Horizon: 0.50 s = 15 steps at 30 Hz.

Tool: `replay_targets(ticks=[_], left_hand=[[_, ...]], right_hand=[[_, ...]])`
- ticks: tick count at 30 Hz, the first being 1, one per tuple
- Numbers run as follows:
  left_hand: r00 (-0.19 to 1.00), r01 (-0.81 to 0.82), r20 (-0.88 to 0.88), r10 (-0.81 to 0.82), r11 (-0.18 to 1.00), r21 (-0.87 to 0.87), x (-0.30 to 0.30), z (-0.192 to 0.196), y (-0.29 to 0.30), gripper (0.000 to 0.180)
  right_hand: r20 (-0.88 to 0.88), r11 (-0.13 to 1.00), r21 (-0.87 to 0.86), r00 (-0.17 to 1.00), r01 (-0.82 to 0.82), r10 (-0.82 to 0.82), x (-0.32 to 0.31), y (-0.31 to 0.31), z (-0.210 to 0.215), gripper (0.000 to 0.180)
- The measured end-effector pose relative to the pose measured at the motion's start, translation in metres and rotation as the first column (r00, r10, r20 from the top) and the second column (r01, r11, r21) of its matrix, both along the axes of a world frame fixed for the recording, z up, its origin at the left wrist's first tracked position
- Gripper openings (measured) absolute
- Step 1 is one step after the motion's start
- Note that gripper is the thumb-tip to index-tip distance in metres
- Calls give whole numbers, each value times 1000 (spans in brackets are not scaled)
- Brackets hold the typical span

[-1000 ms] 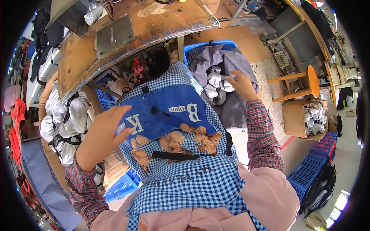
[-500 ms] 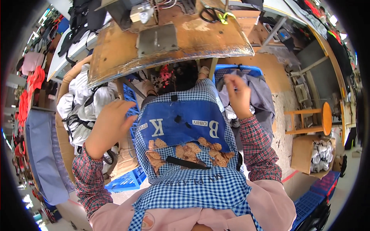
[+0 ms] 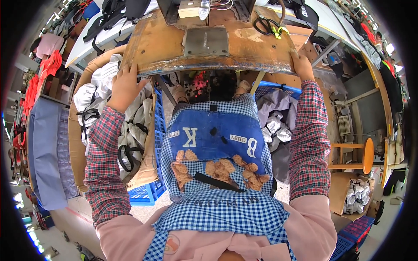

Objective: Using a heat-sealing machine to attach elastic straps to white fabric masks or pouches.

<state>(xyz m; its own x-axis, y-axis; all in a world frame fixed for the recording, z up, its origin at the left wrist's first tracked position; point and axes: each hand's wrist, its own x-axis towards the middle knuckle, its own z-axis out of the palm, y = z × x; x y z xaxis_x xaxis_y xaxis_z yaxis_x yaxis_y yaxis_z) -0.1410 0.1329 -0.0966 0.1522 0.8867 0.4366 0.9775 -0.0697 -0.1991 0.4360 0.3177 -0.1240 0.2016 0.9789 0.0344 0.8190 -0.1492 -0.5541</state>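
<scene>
My left hand grips the near left edge of a worn wooden worktable. My right hand holds the same table's near right corner. A grey metal plate is set into the tabletop between my hands. Black scissors with a yellow tag lie on the table to the right. Below me hangs my blue and white checked apron with a blue pocket panel.
A cardboard box of white and black garments stands at my left, beside a blue crate. A blue crate with grey and white cloth is at my right. A round wooden stool stands further right.
Both hands rose from the apron and the crate at my right to the table's front edge and took hold of it. My view has swung forward over the table.
</scene>
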Motion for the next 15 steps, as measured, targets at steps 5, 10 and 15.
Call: replay_targets(ticks=[5,10,15], left_hand=[[980,-178,-111,163,973,-146,6,3,-3,56],[997,-68,-29,66,997,-46,-1,-1,-15,53],[797,75,603,-37,996,-39,51,110,-50,17]], right_hand=[[444,966,137,885,-221,140,-4,-13,-21,41],[379,963,166,915,-214,138,-11,-37,-4,47],[27,988,147,998,53,-57,-2,-38,-1,63]])
